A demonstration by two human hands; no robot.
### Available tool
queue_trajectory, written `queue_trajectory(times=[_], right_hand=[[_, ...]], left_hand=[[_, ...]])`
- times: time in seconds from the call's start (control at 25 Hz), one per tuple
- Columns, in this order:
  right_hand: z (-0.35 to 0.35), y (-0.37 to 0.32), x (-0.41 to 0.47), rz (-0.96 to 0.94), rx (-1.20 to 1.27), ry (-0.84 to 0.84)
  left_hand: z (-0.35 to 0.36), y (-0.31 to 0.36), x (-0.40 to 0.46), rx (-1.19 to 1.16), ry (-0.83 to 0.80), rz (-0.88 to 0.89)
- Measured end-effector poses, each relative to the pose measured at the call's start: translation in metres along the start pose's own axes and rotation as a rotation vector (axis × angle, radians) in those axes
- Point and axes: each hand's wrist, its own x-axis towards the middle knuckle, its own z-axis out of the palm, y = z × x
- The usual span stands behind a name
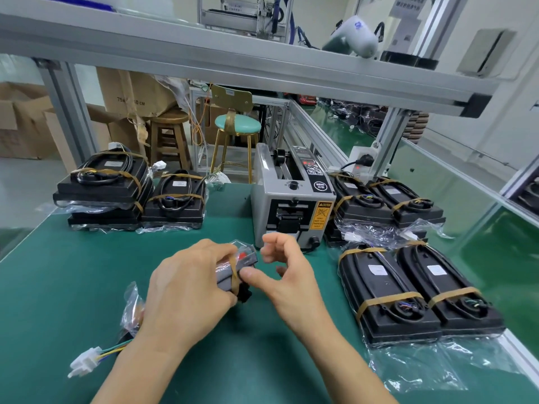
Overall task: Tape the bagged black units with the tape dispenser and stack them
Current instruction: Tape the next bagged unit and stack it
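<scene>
green mat (73,272) lying under the hands | wooden stool (169,132) and teal-seated stool (237,125) standing well beyond them | cardboard boxes (137,91) sitting far beyond, leftward | power socket (363,161) sitting beyond, rightward | aluminium shelf (262,65) running overhead

Setting: factory assembly and packing line.
Work surface: green bench mat (73,272) on a long table framed in aluminium profile (67,112), with an overhead shelf rail (233,62).
Equipment: grey electric tape dispenser (291,199) carrying a yellow caution label, standing on the mat; power socket (364,161) mounted on a frame post.
Stock: bagged black units (417,298) in batches left and right of the dispenser.
Surroundings: cardboard cartons (20,121), wooden stool (169,135), teal stool (237,123), further machinery (248,16) behind.
</scene>
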Motion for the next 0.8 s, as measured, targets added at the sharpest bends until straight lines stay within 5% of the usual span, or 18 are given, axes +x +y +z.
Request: queue_trajectory(times=[0.12, 0.24, 0.44, 0.68, 0.8], right_hand=[[-0.027, 0.000, 0.011, 0.025, 0.049, -0.064], [-0.027, -0.007, 0.012, -0.129, -0.151, -0.377], [-0.021, -0.043, 0.034, -0.325, -0.234, -0.380], [0.004, -0.046, 0.044, -0.513, -0.265, -0.181], [0.016, -0.045, 0.049, -0.614, -0.371, -0.228]], left_hand=[[-0.012, -0.011, 0.005, -0.190, -0.010, 0.019], [-0.028, -0.025, 0.013, -0.655, -0.057, 0.142], [-0.033, -0.050, 0.006, -1.089, 0.010, 0.194], [-0.068, -0.039, 0.006, -0.434, 0.085, 0.406], [-0.068, -0.029, 0.011, -0.420, 0.086, 0.226]])
